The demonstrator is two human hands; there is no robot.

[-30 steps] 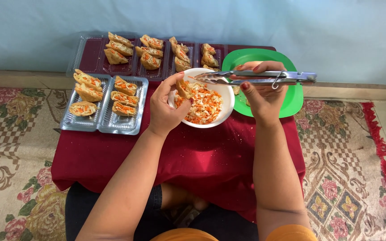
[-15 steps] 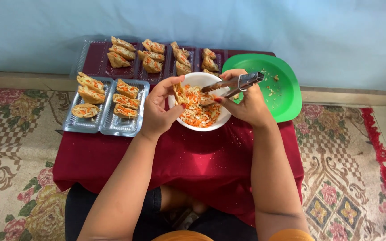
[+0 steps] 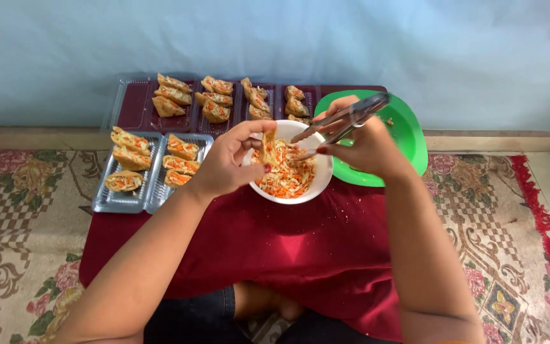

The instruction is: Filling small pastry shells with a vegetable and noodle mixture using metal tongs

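Observation:
My left hand [image 3: 227, 162] holds a fried tofu pocket [image 3: 268, 146] upright over a white bowl [image 3: 300, 194] of shredded carrot and cabbage filling [image 3: 284, 175]. My right hand [image 3: 364, 143] grips metal tongs [image 3: 338, 124], whose tips dip into the filling next to the pocket. The bowl stands on a low table covered with a dark red cloth [image 3: 275, 248].
A green plate [image 3: 408, 137] lies behind my right hand. Clear plastic trays [image 3: 128, 197] with several filled tofu pockets [image 3: 183, 146] sit at the left, and more trays [image 3: 138, 105] line the back. A patterned rug [image 3: 14, 242] surrounds the table; a pale blue wall stands behind.
The tongs came down from level above the bowl, tips now in the filling. My left hand turned the tofu pocket upright over the bowl.

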